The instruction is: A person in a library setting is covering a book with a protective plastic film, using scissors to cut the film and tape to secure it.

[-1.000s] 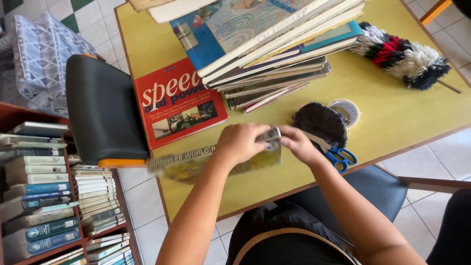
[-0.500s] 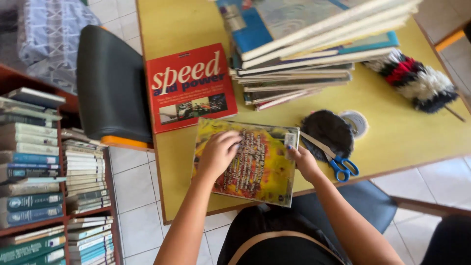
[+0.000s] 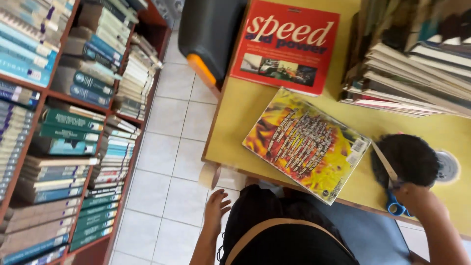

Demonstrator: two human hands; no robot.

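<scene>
A yellow and orange book [image 3: 306,145] lies flat near the front edge of the yellow table [image 3: 235,113], back cover up. My left hand [image 3: 216,210] hangs below the table edge over the floor, fingers spread, holding nothing. Just above it, a beige tape roll [image 3: 209,174] sits at the table's corner. My right hand [image 3: 416,196] grips the blue-handled scissors [image 3: 392,202], whose blades point up across a black round fuzzy object [image 3: 407,158]. A thin strip of tape seems to run along the blades.
A red book [image 3: 284,46] lies behind the yellow one, and a tall stack of books [image 3: 417,68] stands at the right. A black chair with an orange edge [image 3: 208,34] is pushed against the table's left side. Full bookshelves [image 3: 64,127] line the left, across tiled floor [image 3: 167,186].
My left hand has left the yellow book and dropped below the table edge. My right hand has moved from the book to the scissors. The view has swung left and closer.
</scene>
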